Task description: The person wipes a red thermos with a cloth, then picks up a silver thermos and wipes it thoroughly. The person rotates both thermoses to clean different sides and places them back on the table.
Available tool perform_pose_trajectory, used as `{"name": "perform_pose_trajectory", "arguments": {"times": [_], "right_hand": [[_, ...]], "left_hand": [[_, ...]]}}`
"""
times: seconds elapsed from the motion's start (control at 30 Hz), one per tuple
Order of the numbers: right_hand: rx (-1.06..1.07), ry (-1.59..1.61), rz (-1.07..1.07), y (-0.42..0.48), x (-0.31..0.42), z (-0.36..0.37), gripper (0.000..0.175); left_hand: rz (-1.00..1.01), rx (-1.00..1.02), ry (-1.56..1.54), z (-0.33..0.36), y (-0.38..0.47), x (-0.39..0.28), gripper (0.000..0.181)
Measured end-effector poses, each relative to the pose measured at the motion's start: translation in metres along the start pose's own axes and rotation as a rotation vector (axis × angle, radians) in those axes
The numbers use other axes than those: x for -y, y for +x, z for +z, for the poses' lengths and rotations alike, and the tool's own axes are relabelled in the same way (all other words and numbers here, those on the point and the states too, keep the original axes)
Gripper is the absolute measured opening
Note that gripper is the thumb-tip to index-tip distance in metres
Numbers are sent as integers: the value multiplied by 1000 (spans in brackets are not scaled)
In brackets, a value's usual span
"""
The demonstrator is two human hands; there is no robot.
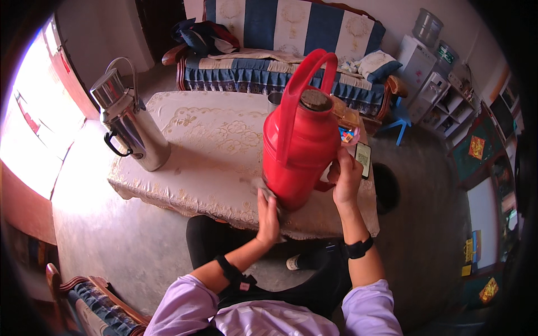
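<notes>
A red thermos flask with a cork stopper and a raised carrying handle is near the front edge of the cloth-covered table. My right hand grips the flask's side handle. Low on the flask's left side, my left hand presses a greyish cloth, partly blurred and partly hidden by the fingers. Whether the flask's base rests on the table or is slightly raised, I cannot tell. A shiny steel thermos flask with a black side handle stands upright at the table's left end.
Behind the red flask are a metal cup and packaged food. A phone lies at the table's right edge. Beyond are a sofa and a blue plastic stool. A wooden-framed seat is at lower left.
</notes>
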State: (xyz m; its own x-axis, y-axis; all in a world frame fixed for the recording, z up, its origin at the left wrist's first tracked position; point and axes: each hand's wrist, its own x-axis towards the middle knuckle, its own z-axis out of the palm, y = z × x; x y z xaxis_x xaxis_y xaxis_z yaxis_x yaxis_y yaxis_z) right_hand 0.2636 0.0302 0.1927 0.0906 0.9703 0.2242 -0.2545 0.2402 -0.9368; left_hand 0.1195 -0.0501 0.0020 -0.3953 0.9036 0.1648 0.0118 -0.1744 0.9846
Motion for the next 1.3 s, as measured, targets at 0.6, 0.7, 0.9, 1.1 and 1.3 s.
{"name": "perform_pose_trajectory", "arguments": {"times": [0.6, 0.7, 0.9, 1.1, 1.3], "right_hand": [[29, 11, 11, -7, -1, -5, 34], [1, -43, -40, -8, -1, -3, 37], [-19, -74, -52, -11, 1, 1, 38], [39, -43, -23, -11, 6, -3, 37], [1, 2, -62, -13, 4, 2, 35]], "left_hand": [[-432, 213, -46, -32, 158, 33, 64], [-321, 171, 187, -33, 152, 37, 63], [75, -19, 43, -21, 65, 25, 54], [259, -82, 536, -23, 11, 7, 29], [465, 382, 463, -22, -29, -37, 23]]}}
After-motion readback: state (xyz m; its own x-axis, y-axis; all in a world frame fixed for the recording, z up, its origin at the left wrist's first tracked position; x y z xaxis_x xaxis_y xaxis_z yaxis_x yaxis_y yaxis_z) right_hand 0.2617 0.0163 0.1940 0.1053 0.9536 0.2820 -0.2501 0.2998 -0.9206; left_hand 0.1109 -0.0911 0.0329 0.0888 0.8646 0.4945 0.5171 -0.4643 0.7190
